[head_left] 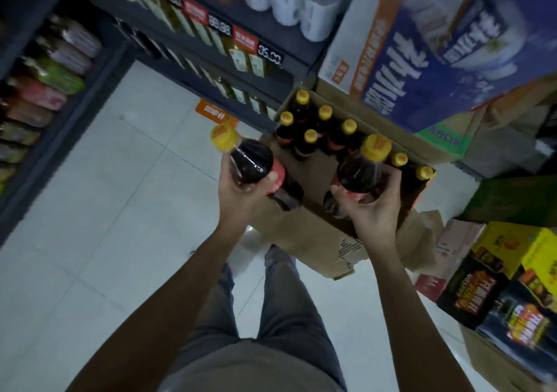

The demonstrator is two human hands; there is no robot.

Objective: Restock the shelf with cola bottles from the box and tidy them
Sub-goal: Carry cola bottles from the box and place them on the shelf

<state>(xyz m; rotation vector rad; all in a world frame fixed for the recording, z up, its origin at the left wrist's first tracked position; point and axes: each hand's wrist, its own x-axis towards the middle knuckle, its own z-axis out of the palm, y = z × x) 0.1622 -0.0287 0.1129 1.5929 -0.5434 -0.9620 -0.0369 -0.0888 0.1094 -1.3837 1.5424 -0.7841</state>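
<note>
An open brown cardboard box (304,226) stands on the floor ahead of me, holding several dark cola bottles with yellow caps (310,138). My left hand (241,192) grips one cola bottle (250,159) by its body, lifted just left of the box. My right hand (370,208) grips a second cola bottle (361,171) from below, held above the box's near right part. Both bottles carry red labels and point their caps up and away from me.
Dark shelving (211,45) with price tags and bottled goods runs across the back and down the left side (39,96). A large blue-and-white carton (437,45) sits on boxes behind the cola box. Yellow and black cartons (512,286) are stacked at the right. Pale floor tiles (105,211) lie to the left.
</note>
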